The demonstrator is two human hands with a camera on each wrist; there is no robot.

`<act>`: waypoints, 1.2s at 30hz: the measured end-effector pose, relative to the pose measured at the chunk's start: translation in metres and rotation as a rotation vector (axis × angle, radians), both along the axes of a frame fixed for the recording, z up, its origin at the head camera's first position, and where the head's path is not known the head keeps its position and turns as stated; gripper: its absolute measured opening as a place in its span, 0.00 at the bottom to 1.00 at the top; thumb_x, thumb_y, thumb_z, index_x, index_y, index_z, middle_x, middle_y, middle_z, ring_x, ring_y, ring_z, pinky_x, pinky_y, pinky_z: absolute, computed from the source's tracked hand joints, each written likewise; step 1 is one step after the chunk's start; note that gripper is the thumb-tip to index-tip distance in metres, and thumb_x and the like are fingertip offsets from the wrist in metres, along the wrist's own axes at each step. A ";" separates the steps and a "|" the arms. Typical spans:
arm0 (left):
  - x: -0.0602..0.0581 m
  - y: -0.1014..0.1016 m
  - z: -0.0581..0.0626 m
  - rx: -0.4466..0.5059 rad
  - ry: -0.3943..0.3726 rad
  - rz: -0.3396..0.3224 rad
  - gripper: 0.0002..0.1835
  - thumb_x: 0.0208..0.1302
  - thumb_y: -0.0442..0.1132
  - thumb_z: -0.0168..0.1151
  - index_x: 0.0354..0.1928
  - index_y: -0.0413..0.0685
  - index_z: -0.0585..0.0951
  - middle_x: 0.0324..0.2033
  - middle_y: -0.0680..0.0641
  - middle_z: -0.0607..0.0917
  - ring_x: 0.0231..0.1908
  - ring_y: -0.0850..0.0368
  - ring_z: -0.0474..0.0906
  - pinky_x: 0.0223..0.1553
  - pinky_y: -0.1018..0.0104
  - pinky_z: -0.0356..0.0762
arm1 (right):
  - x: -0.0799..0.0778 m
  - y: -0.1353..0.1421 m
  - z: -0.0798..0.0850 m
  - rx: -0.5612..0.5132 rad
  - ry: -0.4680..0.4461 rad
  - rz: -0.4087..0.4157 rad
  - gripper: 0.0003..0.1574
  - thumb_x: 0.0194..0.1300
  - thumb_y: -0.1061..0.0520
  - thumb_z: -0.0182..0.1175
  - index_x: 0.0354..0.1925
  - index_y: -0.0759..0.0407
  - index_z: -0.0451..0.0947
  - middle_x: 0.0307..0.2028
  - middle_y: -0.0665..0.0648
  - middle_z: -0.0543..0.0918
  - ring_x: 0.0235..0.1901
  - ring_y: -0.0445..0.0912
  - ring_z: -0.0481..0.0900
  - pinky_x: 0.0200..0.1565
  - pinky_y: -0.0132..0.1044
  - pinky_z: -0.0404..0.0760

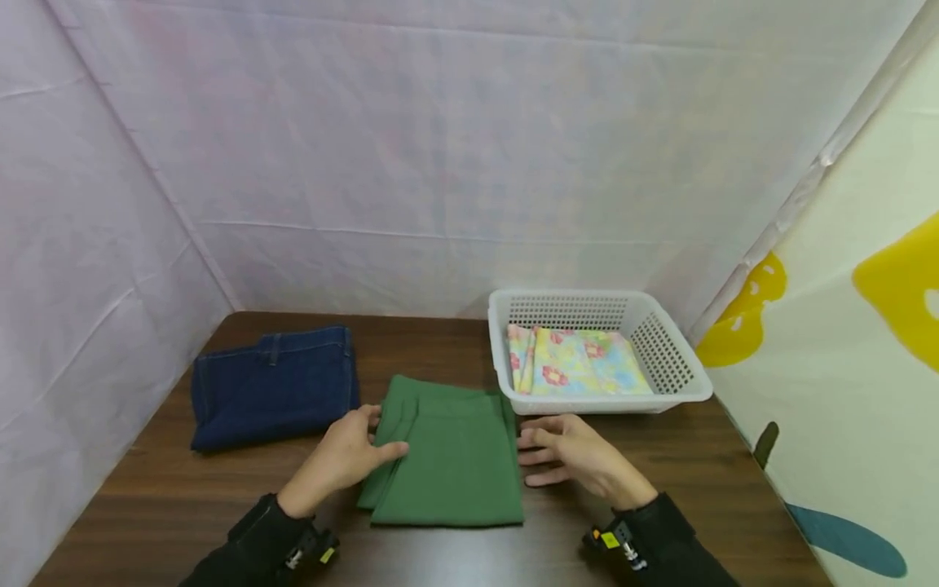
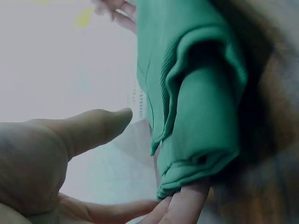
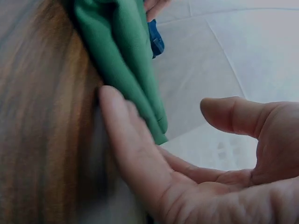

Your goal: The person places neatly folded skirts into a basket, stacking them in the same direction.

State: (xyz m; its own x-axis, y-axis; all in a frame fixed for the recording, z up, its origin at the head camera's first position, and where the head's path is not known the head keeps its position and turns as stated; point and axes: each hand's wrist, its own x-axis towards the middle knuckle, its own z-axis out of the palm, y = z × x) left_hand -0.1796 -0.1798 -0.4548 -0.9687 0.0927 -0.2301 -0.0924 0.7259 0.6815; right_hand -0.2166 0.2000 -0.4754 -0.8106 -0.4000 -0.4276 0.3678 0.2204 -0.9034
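A folded green garment [image 1: 458,465] lies on the table between my two hands, its layers stacked slightly askew at the left. My left hand [image 1: 346,456] is at its left edge; in the left wrist view the fingertips [image 2: 189,200] touch the fold's end while the thumb stands apart from the cloth. Along the right edge of the green garment [image 3: 121,60], my right hand [image 1: 575,458] has its fingers extended and its thumb spread away. The right wrist view shows those fingers [image 3: 128,135] right at the cloth's side, low over the wood.
Folded dark blue jeans [image 1: 275,387] lie at the left of the brown wooden table [image 1: 183,505]. At the back right stands a white perforated basket [image 1: 678,383] holding a folded floral cloth [image 1: 587,363]. White fabric walls [image 1: 440,163] enclose the back and sides.
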 end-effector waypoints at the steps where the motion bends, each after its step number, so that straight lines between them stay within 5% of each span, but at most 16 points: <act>1: -0.002 -0.001 0.000 -0.004 -0.016 -0.003 0.50 0.75 0.53 0.83 0.82 0.24 0.71 0.68 0.26 0.87 0.62 0.31 0.90 0.53 0.44 0.95 | 0.000 0.000 -0.001 -0.011 -0.007 -0.001 0.37 0.95 0.55 0.55 0.86 0.79 0.64 0.73 0.76 0.84 0.64 0.59 0.93 0.59 0.56 0.98; 6: -0.012 -0.010 -0.001 -0.021 -0.060 -0.039 0.49 0.76 0.56 0.81 0.80 0.24 0.74 0.65 0.27 0.88 0.54 0.38 0.93 0.50 0.49 0.95 | -0.001 0.005 -0.004 -0.038 -0.045 -0.008 0.36 0.96 0.56 0.53 0.86 0.78 0.63 0.74 0.77 0.83 0.65 0.59 0.93 0.62 0.57 0.97; 12: -0.024 -0.030 -0.025 0.151 -0.188 -0.033 0.53 0.76 0.57 0.82 0.83 0.23 0.69 0.69 0.26 0.83 0.50 0.44 0.95 0.48 0.54 0.97 | -0.004 0.007 -0.006 -0.065 -0.080 0.022 0.36 0.97 0.55 0.51 0.86 0.79 0.63 0.76 0.78 0.82 0.67 0.59 0.92 0.65 0.58 0.96; 16: -0.034 -0.039 -0.042 0.182 -0.217 -0.073 0.60 0.74 0.64 0.82 0.85 0.23 0.66 0.53 0.36 0.87 0.41 0.52 0.90 0.42 0.60 0.92 | -0.005 0.006 -0.010 -0.119 -0.106 0.057 0.37 0.98 0.56 0.48 0.87 0.80 0.60 0.80 0.81 0.76 0.74 0.65 0.87 0.69 0.60 0.93; 19: -0.032 -0.033 -0.032 0.192 -0.241 -0.087 0.61 0.75 0.63 0.81 0.87 0.22 0.63 0.55 0.34 0.88 0.36 0.55 0.83 0.45 0.58 0.87 | -0.007 0.004 -0.013 -0.154 -0.119 0.080 0.38 0.98 0.55 0.47 0.88 0.81 0.57 0.83 0.83 0.71 0.79 0.70 0.80 0.71 0.62 0.92; 22: -0.024 -0.023 -0.015 0.227 -0.270 -0.078 0.59 0.80 0.57 0.78 0.88 0.20 0.57 0.70 0.24 0.82 0.33 0.54 0.75 0.52 0.55 0.84 | -0.007 0.000 -0.017 -0.179 -0.136 0.095 0.39 0.97 0.54 0.47 0.87 0.81 0.57 0.83 0.83 0.69 0.79 0.70 0.81 0.72 0.63 0.91; 25: -0.018 -0.017 -0.007 0.287 -0.288 -0.074 0.55 0.83 0.49 0.76 0.89 0.20 0.55 0.46 0.33 0.87 0.25 0.58 0.67 0.42 0.60 0.78 | -0.006 -0.005 -0.020 -0.211 -0.164 0.085 0.34 0.96 0.54 0.51 0.83 0.78 0.67 0.76 0.77 0.80 0.71 0.62 0.89 0.69 0.60 0.93; 27: -0.016 -0.013 -0.005 0.350 -0.300 -0.071 0.53 0.84 0.45 0.74 0.89 0.19 0.53 0.26 0.48 0.75 0.20 0.60 0.50 0.34 0.63 0.67 | -0.005 -0.010 -0.021 -0.241 -0.191 0.084 0.29 0.95 0.53 0.54 0.79 0.73 0.74 0.68 0.68 0.88 0.63 0.55 0.93 0.65 0.56 0.95; 31: -0.014 -0.010 -0.005 0.442 -0.334 -0.089 0.50 0.85 0.42 0.72 0.89 0.20 0.54 0.22 0.57 0.66 0.19 0.64 0.55 0.27 0.68 0.62 | -0.003 -0.022 -0.023 -0.301 -0.225 0.100 0.28 0.92 0.54 0.60 0.79 0.68 0.75 0.57 0.56 0.93 0.55 0.49 0.95 0.60 0.50 0.97; 36: -0.015 -0.008 -0.010 0.533 -0.365 -0.144 0.32 0.85 0.40 0.71 0.79 0.27 0.73 0.23 0.57 0.72 0.17 0.66 0.51 0.24 0.70 0.61 | 0.000 -0.038 -0.025 -0.375 -0.221 0.108 0.40 0.88 0.61 0.64 0.87 0.71 0.63 0.67 0.61 0.91 0.64 0.51 0.93 0.69 0.51 0.94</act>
